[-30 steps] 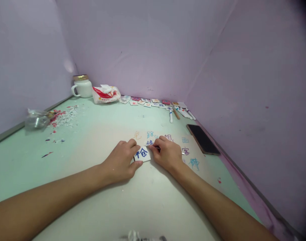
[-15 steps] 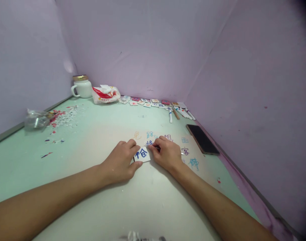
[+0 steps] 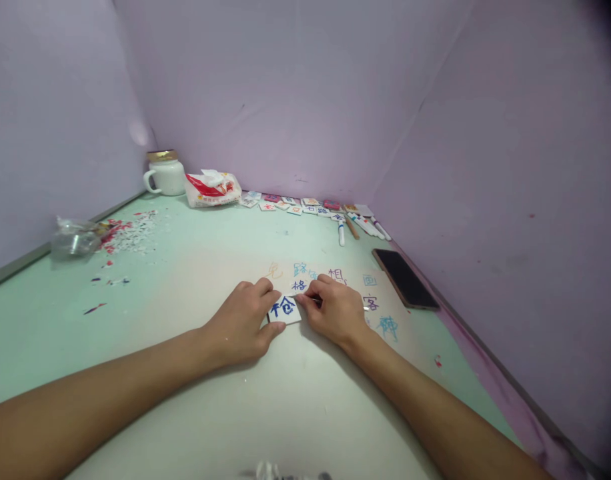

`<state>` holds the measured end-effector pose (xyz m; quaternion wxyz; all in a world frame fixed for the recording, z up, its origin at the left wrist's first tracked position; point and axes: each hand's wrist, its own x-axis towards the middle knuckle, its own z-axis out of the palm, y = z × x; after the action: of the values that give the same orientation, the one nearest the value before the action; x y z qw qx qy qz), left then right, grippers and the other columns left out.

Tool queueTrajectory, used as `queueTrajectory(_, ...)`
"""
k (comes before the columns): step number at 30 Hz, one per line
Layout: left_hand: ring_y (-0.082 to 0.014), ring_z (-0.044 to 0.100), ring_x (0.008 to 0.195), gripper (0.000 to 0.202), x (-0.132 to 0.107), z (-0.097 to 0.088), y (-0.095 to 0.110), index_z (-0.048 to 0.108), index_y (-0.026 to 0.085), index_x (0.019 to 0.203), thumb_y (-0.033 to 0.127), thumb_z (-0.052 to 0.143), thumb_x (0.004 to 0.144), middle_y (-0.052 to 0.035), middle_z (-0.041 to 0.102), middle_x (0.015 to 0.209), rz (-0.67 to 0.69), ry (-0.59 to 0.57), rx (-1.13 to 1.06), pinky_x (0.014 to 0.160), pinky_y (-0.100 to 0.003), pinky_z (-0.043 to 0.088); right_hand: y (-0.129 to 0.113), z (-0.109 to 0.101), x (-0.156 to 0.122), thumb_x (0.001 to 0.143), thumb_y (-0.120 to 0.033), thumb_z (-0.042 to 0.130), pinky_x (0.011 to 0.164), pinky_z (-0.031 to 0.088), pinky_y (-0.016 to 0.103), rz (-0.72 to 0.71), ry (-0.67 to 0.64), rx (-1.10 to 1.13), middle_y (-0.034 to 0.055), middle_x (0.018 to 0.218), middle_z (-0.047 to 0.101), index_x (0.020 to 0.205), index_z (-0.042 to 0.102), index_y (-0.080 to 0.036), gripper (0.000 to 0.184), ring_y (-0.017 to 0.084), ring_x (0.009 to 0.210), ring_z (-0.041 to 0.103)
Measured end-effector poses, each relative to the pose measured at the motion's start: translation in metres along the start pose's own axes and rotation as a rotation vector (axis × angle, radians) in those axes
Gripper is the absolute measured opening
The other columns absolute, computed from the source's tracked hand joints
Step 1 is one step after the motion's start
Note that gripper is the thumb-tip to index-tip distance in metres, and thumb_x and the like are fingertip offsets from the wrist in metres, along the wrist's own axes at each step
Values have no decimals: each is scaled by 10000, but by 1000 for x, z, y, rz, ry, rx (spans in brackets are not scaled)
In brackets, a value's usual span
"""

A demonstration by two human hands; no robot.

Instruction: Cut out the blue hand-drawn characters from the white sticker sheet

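Between the two hands lies a small white tile (image 3: 284, 309) with a blue character, flat on the table (image 3: 195, 267) near its middle. The left hand (image 3: 243, 325) is curled half shut, thumb and forefinger pinching the tile's left edge to pin it down. The right hand (image 3: 335, 310) is closed narrow around a thin tool (image 3: 319, 301), its tip at the tile's upper right corner; the tool's far end pokes out past the knuckles.

To do this well, I judge the left fingers should press the tile flat without covering the character, while the right works the tip in short, light strokes so the tile does not skid or the tip slip off onto the table.

Around the hands, blue and purple characters (image 3: 370, 302) are marked straight on the tabletop. A phone (image 3: 404, 277) lies to the right, near the wall. Farther back sit a row of tiles (image 3: 305, 203), some pens (image 3: 365, 225), a packet (image 3: 213, 188) and a mug (image 3: 164, 175); scraps (image 3: 128, 233) and a crumpled bag (image 3: 73, 239) lie at the left.

What the tool is stays unclear: most of it hides inside the fist, and its tip is too small to read. Something at the bottom edge is cut off.
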<state>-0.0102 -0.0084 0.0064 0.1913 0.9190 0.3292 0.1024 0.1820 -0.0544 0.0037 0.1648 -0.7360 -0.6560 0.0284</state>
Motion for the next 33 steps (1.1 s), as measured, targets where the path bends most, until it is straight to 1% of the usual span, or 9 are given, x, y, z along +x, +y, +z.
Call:
queueTrajectory(7,-276,568,935,309,0,-1,2,671,116,1083,304,544,873,-123,589,1046,1,6,3,941,-486,446,-5,1,-1,901,-369,602,570,247,297,28,12,-42,10,883,717,816,739,-221,218,152,682,596)
queueTrajectory(10,-269,561,912,296,0,-1,2,675,114,1064,297,544,870,-123,590,1043,-4,8,10,932,-481,450,-8,2,1,920,-371,579,561,229,301,39,13,-90,15,926,726,851,742,-224,229,149,667,596)
queueTrajectory(13,-271,565,932,308,0,-1,0,674,117,1078,304,542,873,-121,588,1050,-3,1,5,933,-472,455,-8,1,4,940,-357,554,553,203,311,63,10,-148,29,986,729,890,742,-216,240,149,660,600)
queueTrajectory(18,-276,552,933,341,-1,2,-1,671,115,1112,321,540,873,-127,580,1070,-14,16,3,932,-478,452,-4,2,5,935,-374,566,570,249,300,44,38,-64,24,941,725,873,743,-215,246,165,726,627)
queueTrajectory(21,-281,547,936,364,-1,1,0,664,105,1133,327,527,880,-134,575,1074,-16,-6,8,936,-487,447,-2,3,1,908,-382,600,575,264,293,8,33,-14,18,896,720,849,743,-214,228,161,714,619)
queueTrajectory(27,-278,547,931,360,-1,-1,2,660,102,1119,332,522,879,-136,576,1066,-8,-7,4,935,-491,449,-2,2,-2,889,-376,614,571,248,289,-14,23,-14,18,879,718,831,745,-212,218,154,677,600)
queueTrajectory(33,-274,556,932,355,-1,2,-1,657,114,1123,335,518,882,-129,581,1063,6,5,4,925,-488,456,-3,0,-3,900,-377,608,573,245,287,6,7,-32,16,896,721,839,745,-223,215,151,676,596)
